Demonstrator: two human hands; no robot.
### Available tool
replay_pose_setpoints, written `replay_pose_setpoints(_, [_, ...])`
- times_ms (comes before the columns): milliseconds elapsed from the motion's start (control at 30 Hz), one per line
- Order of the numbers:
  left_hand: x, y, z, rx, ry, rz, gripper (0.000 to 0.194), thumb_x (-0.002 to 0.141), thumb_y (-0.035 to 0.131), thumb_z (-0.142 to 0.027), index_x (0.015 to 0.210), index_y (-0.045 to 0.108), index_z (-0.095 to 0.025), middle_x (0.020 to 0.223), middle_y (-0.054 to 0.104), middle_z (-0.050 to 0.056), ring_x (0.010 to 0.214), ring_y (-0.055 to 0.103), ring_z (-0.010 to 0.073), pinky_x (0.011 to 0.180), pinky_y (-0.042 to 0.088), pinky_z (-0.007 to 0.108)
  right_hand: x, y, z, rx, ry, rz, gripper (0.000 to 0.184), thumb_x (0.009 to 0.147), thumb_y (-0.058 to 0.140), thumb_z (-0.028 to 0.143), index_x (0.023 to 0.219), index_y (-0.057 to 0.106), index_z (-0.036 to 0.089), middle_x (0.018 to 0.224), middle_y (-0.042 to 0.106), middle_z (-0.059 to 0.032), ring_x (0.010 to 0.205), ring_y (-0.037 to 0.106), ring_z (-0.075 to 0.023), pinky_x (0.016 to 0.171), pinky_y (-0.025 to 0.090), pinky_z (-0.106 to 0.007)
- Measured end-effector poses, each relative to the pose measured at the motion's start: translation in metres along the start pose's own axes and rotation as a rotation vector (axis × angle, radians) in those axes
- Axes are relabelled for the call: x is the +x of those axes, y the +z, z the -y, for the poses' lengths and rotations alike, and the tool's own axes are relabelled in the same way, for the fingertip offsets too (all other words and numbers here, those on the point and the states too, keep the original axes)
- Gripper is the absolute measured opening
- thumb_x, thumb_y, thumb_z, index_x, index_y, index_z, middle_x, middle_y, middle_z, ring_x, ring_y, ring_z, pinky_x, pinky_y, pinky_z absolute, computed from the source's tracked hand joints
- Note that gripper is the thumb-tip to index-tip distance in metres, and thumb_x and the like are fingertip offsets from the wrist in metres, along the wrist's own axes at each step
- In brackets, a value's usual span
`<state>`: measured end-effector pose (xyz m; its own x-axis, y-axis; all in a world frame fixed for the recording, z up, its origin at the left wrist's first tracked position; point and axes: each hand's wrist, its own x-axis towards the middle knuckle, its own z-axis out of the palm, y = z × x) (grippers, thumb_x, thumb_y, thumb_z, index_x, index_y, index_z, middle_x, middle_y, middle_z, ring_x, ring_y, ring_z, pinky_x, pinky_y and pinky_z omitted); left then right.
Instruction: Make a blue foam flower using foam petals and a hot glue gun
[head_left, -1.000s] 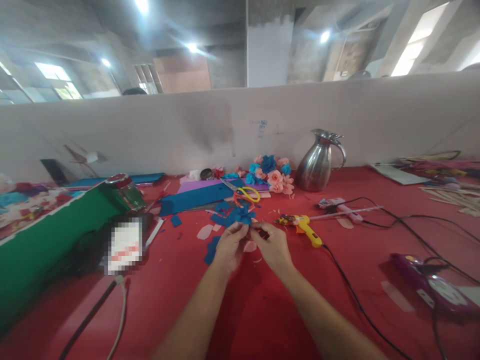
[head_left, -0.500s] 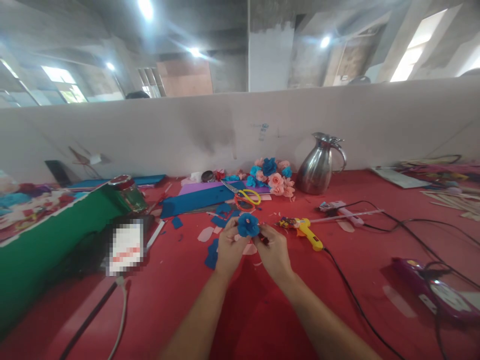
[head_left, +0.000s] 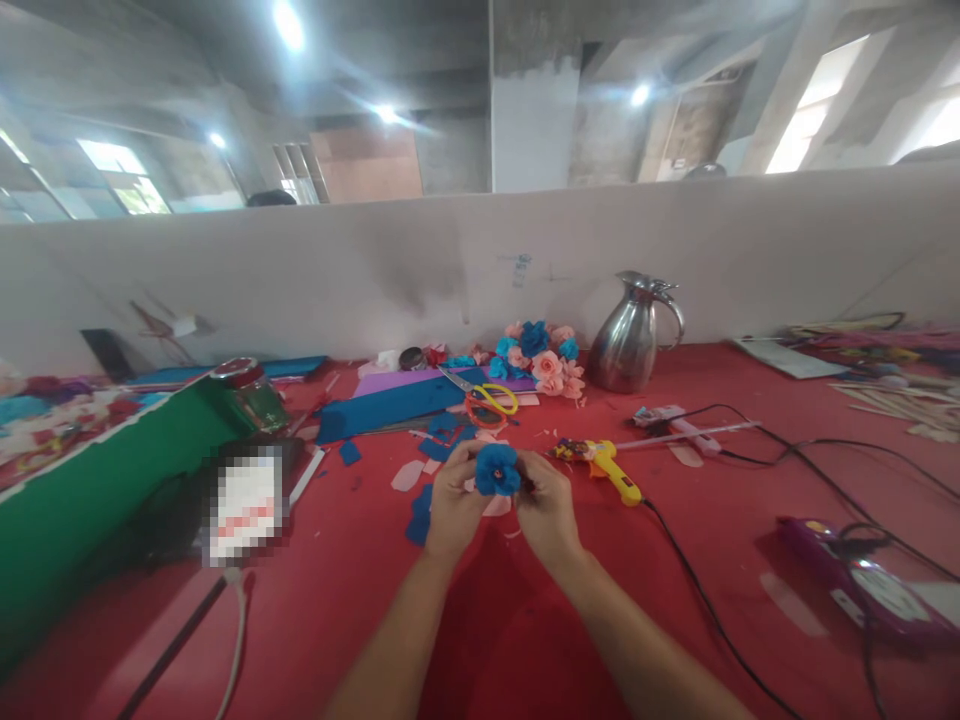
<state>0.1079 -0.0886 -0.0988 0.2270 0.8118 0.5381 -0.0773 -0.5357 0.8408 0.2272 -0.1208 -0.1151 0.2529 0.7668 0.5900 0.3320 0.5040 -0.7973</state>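
A blue paper flower point(head_left: 497, 470) is held between my two hands, its open face turned up toward me. My left hand point(head_left: 457, 500) grips its left side, and my right hand point(head_left: 546, 502) closes on the right side; the fingers behind the petals are partly hidden. Blue paper pieces point(head_left: 421, 515) and a pale pink petal point(head_left: 407, 476) lie on the red table beside my left hand. Just right of my right hand rests a yellow glue gun point(head_left: 619, 474). Beyond the flower are scissors point(head_left: 491, 398) with yellow and red handles.
A bunch of pink and blue paper flowers point(head_left: 547, 365) stands at the back, next to a steel jug point(head_left: 628, 335). To the right are a pink glue gun point(head_left: 690, 430), cords and a purple power strip point(head_left: 862, 580). A glass jar point(head_left: 251, 397) and green box point(head_left: 112, 480) stand left.
The blue flower has tipped from side-on to facing me, and both hands have come slightly lower and nearer with it. The table items have stayed put.
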Motion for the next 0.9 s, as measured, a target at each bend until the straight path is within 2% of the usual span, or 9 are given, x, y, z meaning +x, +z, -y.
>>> replay_pose_setpoints(167, [0.0,0.001,-0.001,-0.019,-0.046,-0.026,0.006,0.072,0.067,-0.02,0.07,0.073,-0.02,0.09,0.063,0.004,0.086,0.057,0.0182,0.081,0.045,0.03,-0.001,0.001,-0.001,-0.098,0.0,-0.015,0.02,0.074,0.047,0.006,0.069,0.06,0.02,0.071,0.062,-0.0012,0.064,0.057,-0.014,0.059,0.044,-0.023])
replay_pose_setpoints(367, [-0.001,0.002,0.016,-0.223,-0.194,-0.12,0.004,0.068,0.07,-0.02,0.067,0.069,-0.017,0.079,0.062,0.002,0.076,0.055,0.0142,0.079,0.045,0.028,-0.001,0.002,0.003,-0.129,-0.016,0.017,0.019,0.08,0.048,0.009,0.078,0.063,0.02,0.078,0.065,-0.0033,0.071,0.061,-0.0158,0.064,0.046,-0.024])
replay_pose_setpoints(500, [-0.001,0.003,0.024,-0.31,-0.195,-0.143,0.017,0.065,0.073,-0.019,0.054,0.061,-0.015,0.07,0.059,0.0,0.069,0.052,0.0117,0.073,0.045,0.026,0.0,0.0,0.003,-0.181,-0.006,0.054,0.017,0.082,0.049,0.012,0.077,0.063,0.02,0.079,0.065,-0.0038,0.072,0.061,-0.0165,0.064,0.045,-0.024])
replay_pose_setpoints(633, [-0.001,0.005,0.022,-0.345,-0.236,-0.171,0.014,0.063,0.076,-0.021,0.058,0.064,-0.016,0.07,0.061,-0.001,0.069,0.053,0.0109,0.074,0.045,0.026,0.0,-0.001,0.003,-0.222,0.004,0.056,0.018,0.084,0.049,0.013,0.075,0.063,0.021,0.077,0.065,-0.0033,0.07,0.061,-0.0161,0.063,0.044,-0.024])
replay_pose_setpoints(733, [-0.001,0.006,0.02,-0.362,-0.266,-0.172,0.015,0.062,0.077,-0.022,0.061,0.064,-0.016,0.071,0.06,-0.001,0.067,0.051,0.0101,0.072,0.045,0.025,0.0,-0.001,0.004,-0.226,0.007,0.056,0.019,0.085,0.048,0.013,0.074,0.062,0.021,0.076,0.064,-0.0032,0.07,0.06,-0.0159,0.063,0.043,-0.024])
replay_pose_setpoints(900, [0.0,0.005,0.02,-0.322,-0.21,-0.108,0.018,0.068,0.073,-0.024,0.059,0.06,-0.015,0.069,0.053,-0.001,0.064,0.046,0.0097,0.064,0.042,0.022,0.0,-0.001,0.005,-0.256,0.001,0.075,0.02,0.084,0.047,0.013,0.071,0.059,0.02,0.074,0.062,-0.0031,0.067,0.058,-0.0156,0.061,0.041,-0.023])
